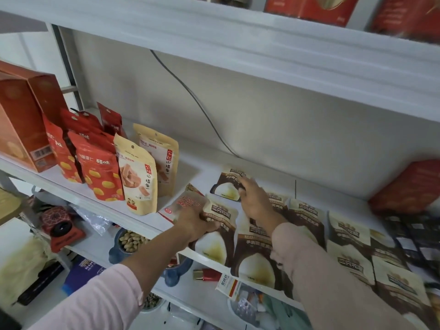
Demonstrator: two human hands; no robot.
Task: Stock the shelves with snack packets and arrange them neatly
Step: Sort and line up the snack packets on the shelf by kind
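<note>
Several brown-and-cream snack packets (307,225) lie flat on the white shelf (190,172), spread from the middle to the right. My left hand (192,220) grips a reddish-brown packet (188,202) together with the top edge of a brown-and-cream packet (220,211) at the shelf's front. My right hand (253,198) reaches further back and pinches the corner of another brown-and-cream packet (226,186) lying flat. To the left stand two cream packets (139,177) and several red packets (101,167), all upright.
An orange box (23,125) stands at the shelf's far left and a red box (409,186) at the far right. A grey cable (195,98) runs down the back wall. Below, a lower shelf holds a bowl of peanuts (129,240) and clutter. Red boxes sit on the shelf above.
</note>
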